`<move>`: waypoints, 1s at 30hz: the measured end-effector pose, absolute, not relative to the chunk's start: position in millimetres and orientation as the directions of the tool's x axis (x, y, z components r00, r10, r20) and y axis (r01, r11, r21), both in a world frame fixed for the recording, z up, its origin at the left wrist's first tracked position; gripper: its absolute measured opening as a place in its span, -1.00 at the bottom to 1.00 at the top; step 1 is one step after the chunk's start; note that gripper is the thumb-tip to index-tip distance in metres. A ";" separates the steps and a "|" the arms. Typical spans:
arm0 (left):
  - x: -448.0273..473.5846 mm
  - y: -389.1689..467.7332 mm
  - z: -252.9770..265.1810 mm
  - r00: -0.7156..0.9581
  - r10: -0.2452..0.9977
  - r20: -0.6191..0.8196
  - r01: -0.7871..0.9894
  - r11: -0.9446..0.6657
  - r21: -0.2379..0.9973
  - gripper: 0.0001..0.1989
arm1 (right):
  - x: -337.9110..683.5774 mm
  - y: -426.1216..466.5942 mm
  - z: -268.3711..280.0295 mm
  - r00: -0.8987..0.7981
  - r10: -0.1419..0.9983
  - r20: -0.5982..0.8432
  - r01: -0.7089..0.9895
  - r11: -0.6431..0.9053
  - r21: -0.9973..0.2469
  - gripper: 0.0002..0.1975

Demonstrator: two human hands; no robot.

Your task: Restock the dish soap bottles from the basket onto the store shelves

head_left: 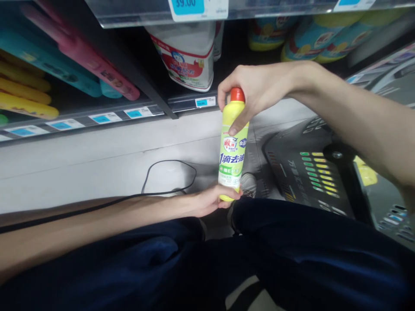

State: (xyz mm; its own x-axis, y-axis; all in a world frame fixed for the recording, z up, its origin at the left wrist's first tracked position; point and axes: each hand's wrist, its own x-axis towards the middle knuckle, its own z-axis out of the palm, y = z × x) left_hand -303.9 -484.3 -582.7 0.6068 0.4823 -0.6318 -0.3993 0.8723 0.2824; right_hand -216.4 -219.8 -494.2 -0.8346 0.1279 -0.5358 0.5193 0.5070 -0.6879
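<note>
A yellow dish soap bottle (231, 151) with a red cap and a green-and-white label stands upright between both my hands, over the floor in front of the shelf. From above, my right hand (241, 95) wraps round its upper part, with the thumb on the front just over the label's logo. Lower down, my left hand (215, 201) grips the bottle near its base, thumb across the front. The fingers behind the bottle are mostly hidden.
Large white bottles (191, 60) and blue-labelled yellow bottles (320, 39) stand on the lower shelf. Price tags line the shelf edge (181, 103). A grey shopping basket (292, 160) with yellow items inside is at the right. A black cord (145, 177) loops over my left arm.
</note>
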 end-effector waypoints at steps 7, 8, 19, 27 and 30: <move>-303.7 -484.5 -582.2 0.612 0.480 -0.629 -0.394 0.874 0.285 -0.68 | -217.9 -225.4 -487.4 -0.845 0.172 -0.506 0.503 0.578 -0.643 -0.32; -303.6 -484.7 -582.1 0.612 0.482 -0.627 -0.396 0.873 0.285 -0.67 | -217.9 -225.5 -487.3 -0.845 0.183 -0.502 0.500 0.601 -0.623 -0.30; -302.5 -484.7 -585.7 0.612 0.481 -0.628 -0.433 0.868 0.243 -0.68 | -217.8 -227.0 -490.1 -0.851 0.245 -0.464 0.481 0.719 -0.502 -0.30; -302.6 -482.4 -581.3 0.662 0.488 -0.569 -0.452 0.865 0.216 -0.69 | -219.8 -226.2 -494.3 -0.858 0.239 -0.456 0.467 0.732 -0.495 -0.44; -302.8 -483.1 -583.1 0.659 0.487 -0.573 -0.448 0.866 0.222 -0.70 | -219.3 -225.1 -497.6 -0.874 0.225 -0.430 0.444 0.732 -0.517 -0.47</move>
